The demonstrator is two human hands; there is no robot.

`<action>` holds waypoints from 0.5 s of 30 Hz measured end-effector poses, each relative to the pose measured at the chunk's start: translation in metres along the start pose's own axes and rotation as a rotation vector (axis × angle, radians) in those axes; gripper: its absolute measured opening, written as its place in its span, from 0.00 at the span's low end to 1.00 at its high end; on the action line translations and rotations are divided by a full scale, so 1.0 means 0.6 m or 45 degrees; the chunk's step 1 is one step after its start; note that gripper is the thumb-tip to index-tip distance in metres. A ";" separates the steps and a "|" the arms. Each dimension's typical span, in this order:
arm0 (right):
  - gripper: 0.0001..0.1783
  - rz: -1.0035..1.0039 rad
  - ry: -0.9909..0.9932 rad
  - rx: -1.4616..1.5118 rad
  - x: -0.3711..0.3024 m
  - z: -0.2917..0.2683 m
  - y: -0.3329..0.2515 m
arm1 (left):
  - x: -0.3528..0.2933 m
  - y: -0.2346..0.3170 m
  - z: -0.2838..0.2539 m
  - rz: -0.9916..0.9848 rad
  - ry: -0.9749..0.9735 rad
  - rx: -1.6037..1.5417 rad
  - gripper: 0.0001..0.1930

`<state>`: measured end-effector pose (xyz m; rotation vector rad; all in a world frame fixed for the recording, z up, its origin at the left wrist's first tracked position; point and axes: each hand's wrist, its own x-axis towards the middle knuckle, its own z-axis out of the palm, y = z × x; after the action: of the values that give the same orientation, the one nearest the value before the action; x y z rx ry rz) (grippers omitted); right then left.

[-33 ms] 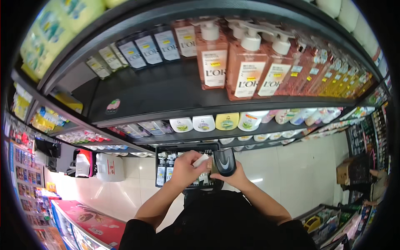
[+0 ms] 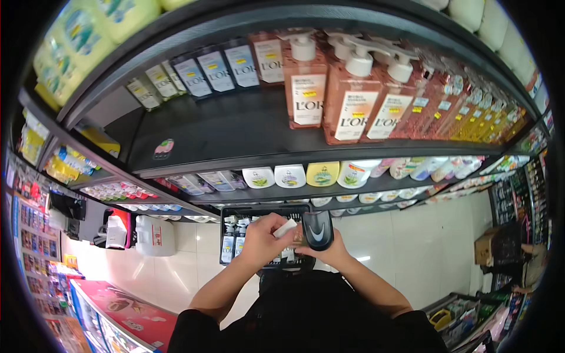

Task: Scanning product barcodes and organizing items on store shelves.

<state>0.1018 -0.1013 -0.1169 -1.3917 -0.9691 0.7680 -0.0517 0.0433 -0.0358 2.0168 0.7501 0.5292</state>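
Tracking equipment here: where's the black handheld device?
In the head view, the black handheld device is below and right of centre, held in the right hand, by the right end of the black basket.

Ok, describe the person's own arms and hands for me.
The left hand and right hand are bare, without gloves. Black short sleeves end around the elbows, leaving the forearms uncovered. No watch or bracelet shows on either wrist; some fingers are hidden.

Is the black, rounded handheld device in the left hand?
No, the right hand holds the black, rounded handheld device, while the left hand has its fingers on a small white piece.
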 end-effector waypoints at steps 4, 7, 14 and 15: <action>0.38 0.154 -0.101 0.300 0.007 0.022 -0.049 | -0.007 0.076 -0.049 -0.052 -0.020 -0.237 0.09; 0.35 0.098 -0.135 0.325 0.017 0.024 -0.076 | 0.002 0.100 -0.079 0.016 -0.041 -0.258 0.08; 0.35 0.057 -0.131 0.336 0.032 0.029 -0.137 | 0.012 0.054 -0.078 0.208 0.059 -0.695 0.18; 0.34 0.018 -0.107 0.313 0.035 0.030 -0.146 | 0.007 0.041 -0.065 0.190 0.100 -0.829 0.21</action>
<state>0.0856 -0.0802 -0.0289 -1.1614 -0.8974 0.9301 -0.0655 0.0589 0.0053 1.4515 0.3975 0.8222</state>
